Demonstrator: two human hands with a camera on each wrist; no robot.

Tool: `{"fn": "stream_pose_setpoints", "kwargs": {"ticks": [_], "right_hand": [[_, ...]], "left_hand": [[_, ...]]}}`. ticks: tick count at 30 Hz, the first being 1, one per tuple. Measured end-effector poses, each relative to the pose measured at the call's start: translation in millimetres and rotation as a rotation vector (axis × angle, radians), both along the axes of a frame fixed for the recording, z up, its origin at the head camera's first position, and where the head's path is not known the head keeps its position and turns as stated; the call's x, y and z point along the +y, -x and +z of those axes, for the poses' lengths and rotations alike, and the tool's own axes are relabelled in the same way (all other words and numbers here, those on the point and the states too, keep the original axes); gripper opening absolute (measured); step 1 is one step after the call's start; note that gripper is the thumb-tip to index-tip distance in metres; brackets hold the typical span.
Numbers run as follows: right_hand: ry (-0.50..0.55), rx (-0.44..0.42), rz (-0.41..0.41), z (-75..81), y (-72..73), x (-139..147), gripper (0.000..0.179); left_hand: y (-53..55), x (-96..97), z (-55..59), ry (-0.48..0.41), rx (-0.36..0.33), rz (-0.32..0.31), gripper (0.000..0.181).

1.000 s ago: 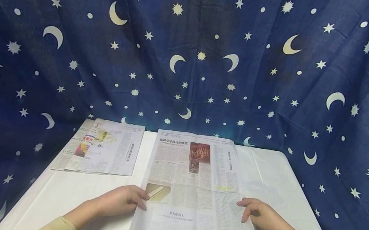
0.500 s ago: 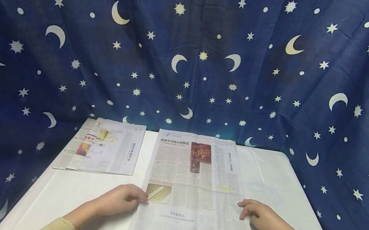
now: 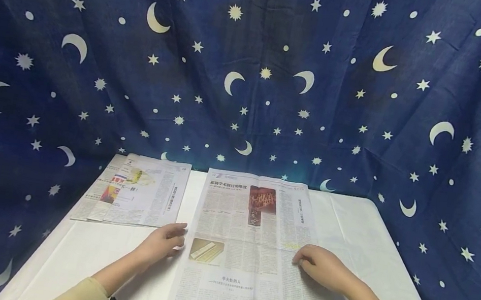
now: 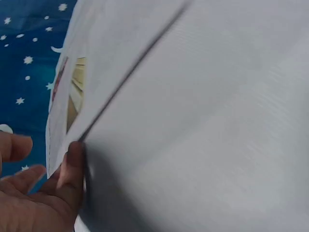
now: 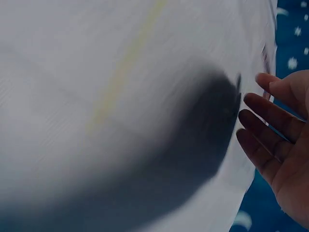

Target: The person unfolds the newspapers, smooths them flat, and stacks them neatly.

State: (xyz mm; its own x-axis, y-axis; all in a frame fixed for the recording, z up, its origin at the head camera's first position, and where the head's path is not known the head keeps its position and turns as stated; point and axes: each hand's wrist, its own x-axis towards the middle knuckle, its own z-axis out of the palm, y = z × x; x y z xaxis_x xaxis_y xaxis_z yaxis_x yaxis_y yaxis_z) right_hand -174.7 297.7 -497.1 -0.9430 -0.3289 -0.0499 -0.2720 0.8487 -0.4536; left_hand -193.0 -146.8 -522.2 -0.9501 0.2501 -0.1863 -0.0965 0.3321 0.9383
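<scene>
1. We find the newspaper point(image 3: 244, 253) lying on the white-covered table, directly in front of the person; its near end runs out of the head view.
2. Its long axis runs away from the person, roughly straight. The headline end points to the far side, so the print reads upright from the person's seat. A crease follows the same line down the page.
3. On the page we note a reddish photo point(image 3: 263, 200) near the top and a photo of pale slips point(image 3: 206, 251) by the left edge.
4. The left hand point(image 3: 164, 241) is just beside the left edge, fingers loosely bent and slightly apart, gripping nothing. We cannot tell whether a fingertip touches the paper.
5. The right hand point(image 3: 324, 268) is over the right-hand part of the page. The right wrist view shows its fingers spread, holding nothing.
6. We judge the step in hand to be handling or smoothing the laid-out sheet. The next move, in our judgement, calls for light, even contact from both hands, lest the thin paper crease.
7. To the left lies a fanned pile of newspapers point(image 3: 143, 198), apart from the sheet.
8. Behind hangs a blue moon-and-star curtain point(image 3: 109, 62).
</scene>
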Motion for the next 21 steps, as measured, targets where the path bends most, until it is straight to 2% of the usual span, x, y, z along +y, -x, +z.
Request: {"fn": "stream_pose_setpoints", "kwargs": {"ticks": [4,7,11,16,21], "right_hand": [[0.092,-0.019,0.076,4.9,19.8,-44,0.012],[0.150,-0.062,0.138,7.2,34.1,-82,0.018],[0.174,-0.106,0.189,5.9,48.8,-135,0.024],[0.194,-0.136,0.158,-2.7,61.8,-186,0.023],[0.274,-0.178,0.083,-10.0,69.7,-219,0.015]], "left_hand": [[6.3,3.8,5.3,-0.078,-0.075,0.062,0.054],[8.9,5.3,6.6,-0.109,-0.103,0.083,0.054],[10.2,5.9,6.7,-0.145,-0.119,0.095,0.050],[11.4,5.3,7.0,-0.183,-0.121,0.106,0.046],[12.0,3.2,7.8,-0.248,-0.138,0.134,0.043]]}}
